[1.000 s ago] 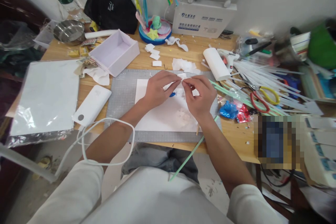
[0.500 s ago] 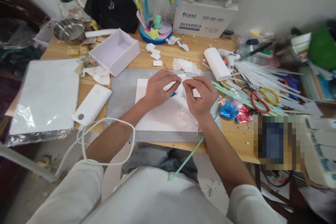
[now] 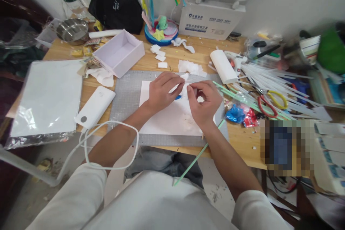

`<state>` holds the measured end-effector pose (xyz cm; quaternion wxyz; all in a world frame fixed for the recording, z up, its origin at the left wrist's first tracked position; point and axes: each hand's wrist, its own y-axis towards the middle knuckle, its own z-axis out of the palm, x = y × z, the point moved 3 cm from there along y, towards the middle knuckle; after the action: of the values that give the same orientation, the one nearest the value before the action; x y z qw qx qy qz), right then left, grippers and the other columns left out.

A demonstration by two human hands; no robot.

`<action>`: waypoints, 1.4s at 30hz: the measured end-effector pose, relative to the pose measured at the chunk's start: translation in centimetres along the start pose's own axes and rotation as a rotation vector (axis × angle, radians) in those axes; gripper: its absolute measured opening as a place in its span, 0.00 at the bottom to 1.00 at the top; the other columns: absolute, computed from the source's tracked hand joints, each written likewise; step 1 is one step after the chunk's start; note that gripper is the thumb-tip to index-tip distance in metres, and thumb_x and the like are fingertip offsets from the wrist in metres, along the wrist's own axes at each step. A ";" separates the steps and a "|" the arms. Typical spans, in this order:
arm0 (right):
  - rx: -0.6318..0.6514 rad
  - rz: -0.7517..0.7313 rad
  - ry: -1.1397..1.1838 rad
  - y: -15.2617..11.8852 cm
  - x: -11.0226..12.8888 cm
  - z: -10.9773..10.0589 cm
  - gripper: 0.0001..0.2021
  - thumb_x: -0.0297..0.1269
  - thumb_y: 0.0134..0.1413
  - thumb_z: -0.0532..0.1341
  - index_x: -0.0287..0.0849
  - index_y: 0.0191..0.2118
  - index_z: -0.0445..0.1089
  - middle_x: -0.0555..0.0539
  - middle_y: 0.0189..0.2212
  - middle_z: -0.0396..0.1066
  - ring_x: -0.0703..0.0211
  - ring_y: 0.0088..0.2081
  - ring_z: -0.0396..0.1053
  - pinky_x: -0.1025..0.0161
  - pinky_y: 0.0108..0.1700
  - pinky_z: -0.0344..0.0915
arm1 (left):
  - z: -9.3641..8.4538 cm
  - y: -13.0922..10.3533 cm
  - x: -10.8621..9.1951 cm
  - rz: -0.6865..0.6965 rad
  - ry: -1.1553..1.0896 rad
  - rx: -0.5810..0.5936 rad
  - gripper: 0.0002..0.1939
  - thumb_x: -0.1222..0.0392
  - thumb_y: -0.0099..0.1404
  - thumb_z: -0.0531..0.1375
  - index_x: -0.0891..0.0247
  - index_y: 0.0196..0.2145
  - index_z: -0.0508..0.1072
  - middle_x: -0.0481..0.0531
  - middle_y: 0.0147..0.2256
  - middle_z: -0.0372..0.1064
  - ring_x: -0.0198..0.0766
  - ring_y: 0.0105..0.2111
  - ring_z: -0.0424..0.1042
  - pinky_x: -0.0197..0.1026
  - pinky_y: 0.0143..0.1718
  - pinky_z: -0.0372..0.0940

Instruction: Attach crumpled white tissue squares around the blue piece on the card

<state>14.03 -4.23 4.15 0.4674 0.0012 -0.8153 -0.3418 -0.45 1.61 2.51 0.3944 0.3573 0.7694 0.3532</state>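
Observation:
Above a white sheet (image 3: 161, 124) on the grey cutting mat (image 3: 124, 93), my left hand (image 3: 164, 90) pinches a small white scrap (image 3: 185, 76), thin like tissue or paper. My right hand (image 3: 206, 99) is a short gap to the right, thumb and forefinger pressed together; whatever is between them is too small to make out. Below the fingers lie more white material and a small blue object (image 3: 178, 97), partly hidden by the left hand. A torn white piece (image 3: 190, 67) lies just beyond the fingertips.
A white open box (image 3: 118, 55) and power bank (image 3: 95, 106) with a looped cable stand left. To the right are a white roll (image 3: 223, 66), a glue gun (image 3: 237, 61), scissors (image 3: 272, 102) and many plastic sticks. A green stick (image 3: 198, 156) hangs over the front edge.
The fingertips of both hands, close together before, have parted slightly. The right hand has shifted a little down, and the white scrap stays at the left fingertips.

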 end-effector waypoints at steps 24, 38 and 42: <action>0.109 0.832 0.732 -0.4 -2.0 1.8 0.10 0.42 0.35 0.75 0.47 0.27 0.80 0.55 0.22 0.72 0.71 0.21 0.63 0.69 0.23 0.63 | 0.5 -0.4 0.0 0.105 -0.037 -0.027 0.08 0.66 0.70 0.60 0.59 0.44 0.78 0.50 0.38 0.80 0.34 0.39 0.78 0.37 0.42 0.72; 0.122 0.835 0.721 -0.3 -2.2 1.7 0.10 0.43 0.36 0.75 0.47 0.27 0.79 0.55 0.23 0.74 0.71 0.21 0.64 0.68 0.24 0.64 | 0.5 -0.4 -0.1 0.131 -0.022 -0.045 0.08 0.67 0.69 0.61 0.61 0.43 0.78 0.50 0.37 0.80 0.33 0.38 0.78 0.36 0.42 0.73; 0.126 0.832 0.742 -0.3 -2.0 1.7 0.08 0.41 0.39 0.75 0.47 0.28 0.80 0.55 0.24 0.75 0.72 0.21 0.64 0.69 0.24 0.64 | 0.4 -0.4 0.0 0.158 -0.008 -0.039 0.08 0.68 0.68 0.61 0.62 0.43 0.78 0.51 0.37 0.80 0.33 0.38 0.78 0.36 0.43 0.73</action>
<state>13.78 -2.88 1.85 0.8173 -0.1726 -0.5469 -0.0556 -0.16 1.48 1.98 0.3754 0.4105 0.7302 0.3967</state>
